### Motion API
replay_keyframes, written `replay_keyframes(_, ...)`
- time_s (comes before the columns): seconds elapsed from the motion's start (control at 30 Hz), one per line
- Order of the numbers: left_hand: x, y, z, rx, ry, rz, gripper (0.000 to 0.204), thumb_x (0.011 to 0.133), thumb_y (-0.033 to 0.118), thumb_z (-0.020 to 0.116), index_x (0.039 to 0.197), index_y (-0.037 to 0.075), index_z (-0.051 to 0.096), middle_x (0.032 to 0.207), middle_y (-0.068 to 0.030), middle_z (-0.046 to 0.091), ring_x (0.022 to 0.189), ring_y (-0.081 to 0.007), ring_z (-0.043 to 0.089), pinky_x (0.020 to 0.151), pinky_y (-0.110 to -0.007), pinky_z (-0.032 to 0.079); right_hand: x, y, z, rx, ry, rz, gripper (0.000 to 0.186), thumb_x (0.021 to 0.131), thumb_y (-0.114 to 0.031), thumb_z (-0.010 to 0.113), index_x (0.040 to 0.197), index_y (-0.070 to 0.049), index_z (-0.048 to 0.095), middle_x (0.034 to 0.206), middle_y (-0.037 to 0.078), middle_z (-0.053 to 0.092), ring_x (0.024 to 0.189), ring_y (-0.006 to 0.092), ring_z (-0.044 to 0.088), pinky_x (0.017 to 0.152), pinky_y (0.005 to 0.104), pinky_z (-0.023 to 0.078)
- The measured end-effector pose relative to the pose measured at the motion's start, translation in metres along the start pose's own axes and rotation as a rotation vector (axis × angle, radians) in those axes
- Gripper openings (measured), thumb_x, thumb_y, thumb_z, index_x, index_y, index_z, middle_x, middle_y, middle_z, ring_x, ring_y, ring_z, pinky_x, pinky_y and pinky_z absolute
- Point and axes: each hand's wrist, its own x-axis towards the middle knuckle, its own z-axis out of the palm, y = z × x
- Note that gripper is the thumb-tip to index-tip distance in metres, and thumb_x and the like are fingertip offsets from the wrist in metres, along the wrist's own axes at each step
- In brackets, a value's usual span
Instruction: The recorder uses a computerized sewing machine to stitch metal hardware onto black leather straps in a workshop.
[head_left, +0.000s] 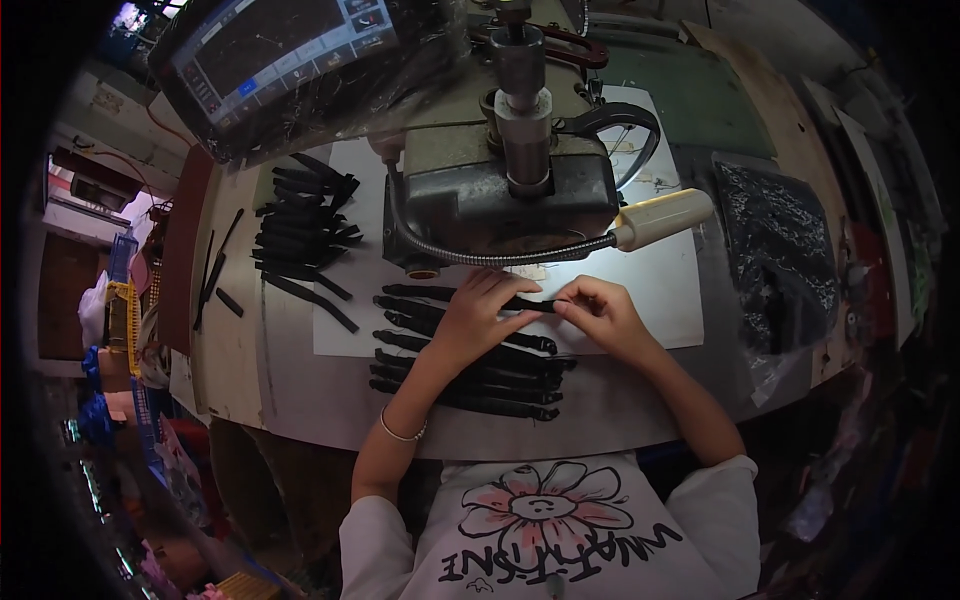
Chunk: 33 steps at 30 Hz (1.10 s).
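Below the sewing machine head (510,205), a narrow black fabric strap (531,304) stretches between my two hands. My left hand (480,312) is closed on it, thumb and fingers pinching it from either side. At its right end, my right hand (598,310) grips the strap between thumb and fingertips. Several similar black straps (470,392) lie side by side in a row under my left wrist and nearer to me, and my left forearm hides parts of them. The machine's needle area is hidden behind its head.
A pile of black straps (305,225) lies on the left of the table, with loose thin strips (212,270) beyond it. A white-handled lamp (668,220) lights the white work plate (665,300). A plastic bag (780,255) with dark contents sits at right. A plastic-wrapped screen (290,70) stands at upper left.
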Motion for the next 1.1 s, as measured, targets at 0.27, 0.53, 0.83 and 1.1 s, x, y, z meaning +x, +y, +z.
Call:
replay_keyframes(0.27,-0.003,-0.033,0.01,0.56,0.126,0.323,0.026,0.072,0.007,0.061,0.098,0.006,0.062,0.088,-0.0035,0.061,0.078,-0.0168,0.062,0.062,-0.026,0.051,0.065,0.005,-0.014,-0.058,-0.025,0.265,0.01,0.077,-0.006,0.061,0.073,0.002,0.057,0.065,0.003,0.058,0.058,0.008,0.052,0.053,0.0241,0.041)
replay_keyframes(0.53,0.003,-0.05,0.021,0.491,0.188,0.243,0.025,0.076,0.007,0.061,0.1,0.01,0.062,0.087,-0.0082,0.061,0.076,-0.0227,0.061,0.059,-0.031,0.051,0.093,0.041,-0.018,-0.537,0.069,0.214,0.038,0.065,-0.028,0.07,0.083,0.001,0.057,0.081,0.014,0.062,0.076,0.0264,0.06,0.069,0.0356,0.046)
replay_keyframes(0.83,0.004,-0.053,0.024,0.392,0.162,0.173,0.024,0.079,0.009,0.06,0.102,0.014,0.063,0.092,-0.0077,0.061,0.08,-0.0236,0.061,0.065,-0.032,0.05,0.099,0.039,-0.017,-0.763,0.006,0.212,0.042,0.066,-0.034,0.065,0.091,-0.001,0.06,0.097,0.019,0.062,0.094,0.0314,0.059,0.081,0.0378,0.046)
replay_keyframes(1.1,0.009,-0.048,0.017,0.661,-0.058,0.406,0.032,0.076,0.003,0.057,0.108,0.006,0.061,0.099,-0.0037,0.059,0.097,-0.0178,0.058,0.082,-0.029,0.047,0.073,-0.004,-0.001,-0.818,0.094,0.195,0.04,0.065,-0.031,0.067,0.088,0.0,0.06,0.091,0.019,0.061,0.092,0.0351,0.056,0.078,0.041,0.043)
